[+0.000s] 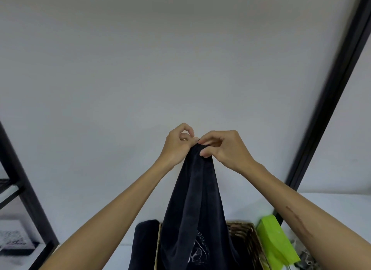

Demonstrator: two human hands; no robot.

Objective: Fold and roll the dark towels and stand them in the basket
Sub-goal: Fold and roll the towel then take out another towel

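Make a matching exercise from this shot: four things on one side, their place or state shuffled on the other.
Things:
1. dark towel
2. wicker basket
3. green packet
4. second dark towel

Places or states:
A. to the right of the basket
B. pinched at its top edge by both hands, hanging down
C. draped at the basket's left side
D. behind the hanging towel

Pairs: 1-B, 2-D, 3-A, 4-C

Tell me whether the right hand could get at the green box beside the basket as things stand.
Probably not at once. The right hand and left hand both pinch the top of the dark towel, held up high. The green box lies open to reach right of the basket, but the hand must let go first.
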